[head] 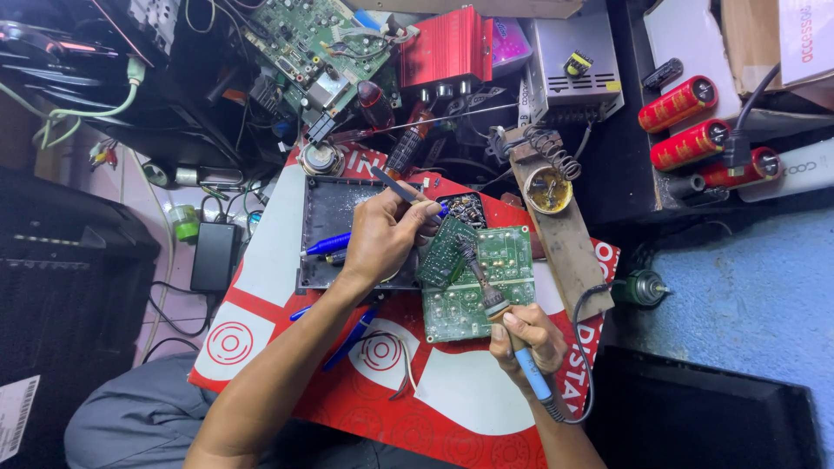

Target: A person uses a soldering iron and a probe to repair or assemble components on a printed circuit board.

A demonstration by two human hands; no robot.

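My left hand (382, 236) grips thin tweezers (393, 185) and rests over a small green circuit board (445, 254) tilted up on its edge. My right hand (526, 337) holds a blue-handled soldering iron (512, 343), its tip touching the area where the small board meets the larger green circuit board (478, 291) lying flat on a red and white mat (452, 391). A black plastic case (326, 230) lies to the left, under my left wrist, with a blue tool (328, 246) resting on it.
A wooden soldering stand (556, 217) with a coil and a tin sits right of the boards. Farther back lie a red amplifier (445, 50), a green board (317, 43), a metal power supply (573, 65) and red capacitors (691, 130). A black adapter (214, 256) is at left.
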